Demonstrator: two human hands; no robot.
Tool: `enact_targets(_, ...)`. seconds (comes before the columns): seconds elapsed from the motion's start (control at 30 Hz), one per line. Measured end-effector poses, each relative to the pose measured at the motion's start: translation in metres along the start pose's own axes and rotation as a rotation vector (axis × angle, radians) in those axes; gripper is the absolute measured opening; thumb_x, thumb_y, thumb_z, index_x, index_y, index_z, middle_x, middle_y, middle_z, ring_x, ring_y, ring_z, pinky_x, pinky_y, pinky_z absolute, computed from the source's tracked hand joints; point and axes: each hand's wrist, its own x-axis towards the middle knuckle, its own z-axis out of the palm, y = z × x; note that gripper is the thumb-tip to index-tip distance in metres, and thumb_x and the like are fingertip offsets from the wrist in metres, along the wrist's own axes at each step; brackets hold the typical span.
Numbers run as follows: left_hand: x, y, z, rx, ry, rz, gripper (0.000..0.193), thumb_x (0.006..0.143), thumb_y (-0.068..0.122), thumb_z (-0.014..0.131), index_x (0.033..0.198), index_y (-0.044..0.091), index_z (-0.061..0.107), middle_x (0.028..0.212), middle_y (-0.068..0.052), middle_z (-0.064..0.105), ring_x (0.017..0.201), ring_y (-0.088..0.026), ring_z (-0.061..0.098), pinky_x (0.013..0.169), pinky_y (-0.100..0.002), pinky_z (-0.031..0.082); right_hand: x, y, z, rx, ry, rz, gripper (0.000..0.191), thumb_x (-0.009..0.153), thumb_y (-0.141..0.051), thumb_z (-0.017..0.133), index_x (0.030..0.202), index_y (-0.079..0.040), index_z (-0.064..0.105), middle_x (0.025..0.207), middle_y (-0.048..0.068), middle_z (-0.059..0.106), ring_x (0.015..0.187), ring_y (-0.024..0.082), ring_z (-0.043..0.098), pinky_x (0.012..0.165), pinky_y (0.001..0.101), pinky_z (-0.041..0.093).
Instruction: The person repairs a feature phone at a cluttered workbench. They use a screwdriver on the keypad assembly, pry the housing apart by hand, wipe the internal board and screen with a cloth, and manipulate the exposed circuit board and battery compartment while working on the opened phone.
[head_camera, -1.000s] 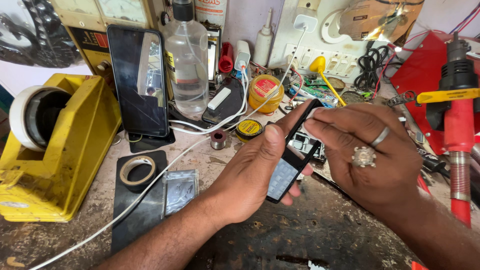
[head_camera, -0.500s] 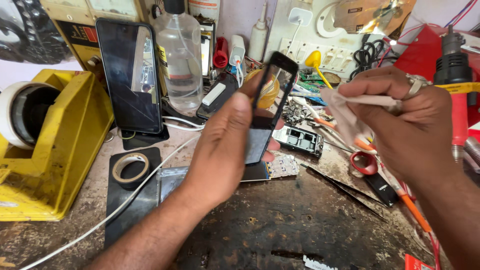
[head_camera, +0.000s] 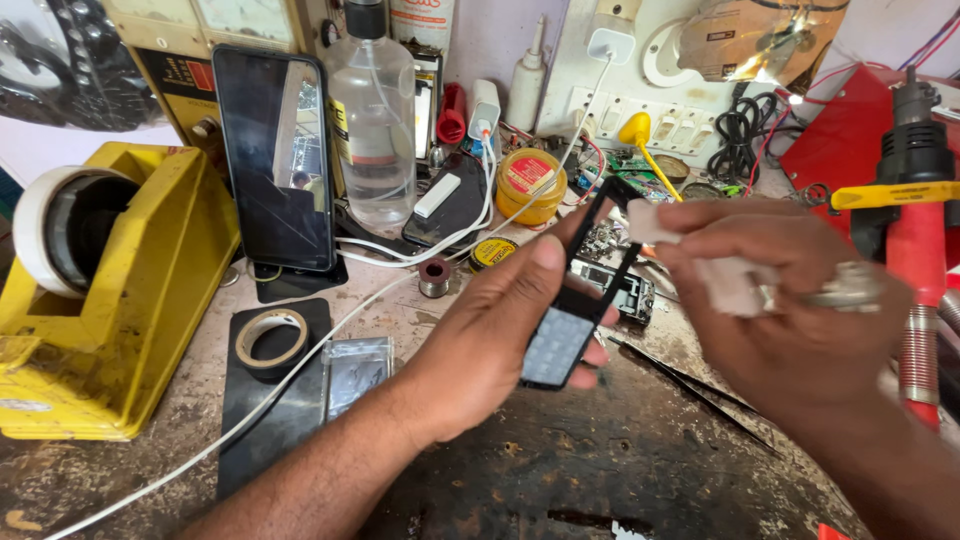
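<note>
My left hand (head_camera: 500, 330) grips a small black keypad phone (head_camera: 575, 310) over the middle of the workbench, its keypad facing me and its screen end tilted up and away. My right hand (head_camera: 790, 310), with a ring on one finger, pinches a white piece of cloth or tissue (head_camera: 700, 262) and holds its tip against the top of the phone's screen. An opened phone body with its circuit board (head_camera: 625, 290) lies on the bench just behind the held phone.
A yellow tape dispenser (head_camera: 110, 290) stands at the left. A smartphone with a cracked screen (head_camera: 275, 160) leans upright beside a clear liquid bottle (head_camera: 372, 120). A tape roll (head_camera: 271, 338), a white cable (head_camera: 300, 370), a yellow tin (head_camera: 530, 185) and a red heat gun (head_camera: 915, 230) lie around.
My left hand lifted the phone up, then lowered it back to the middle. My right hand picked up a white cloth and brought it to the phone's screen.
</note>
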Motion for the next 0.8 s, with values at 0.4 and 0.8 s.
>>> enact_targets(0.4,0.000,-0.005,0.001,0.106,0.046,-0.009,0.065,0.104,0.052,0.036,0.162,0.024,0.036,0.103,-0.007,0.064,0.078,-0.013,0.066,0.067,-0.031,0.062,-0.004,0.001,0.004,-0.095,-0.184,-0.017,0.021,0.086,-0.004,0.080,0.098,-0.010,0.064,0.103,0.008,0.074,0.091,0.017,0.075,0.076,0.0273,0.060)
enact_targets(0.8,0.004,0.012,-0.003,0.209,0.246,0.048,0.068,0.102,0.054,0.031,0.163,0.027,0.027,0.106,-0.011,0.071,0.079,-0.017,0.070,0.069,-0.034,0.065,0.001,0.013,0.000,-0.180,-0.056,0.015,0.011,0.099,-0.009,0.073,0.107,-0.004,0.068,0.110,0.014,0.072,0.097,0.022,0.073,0.080,0.0316,0.059)
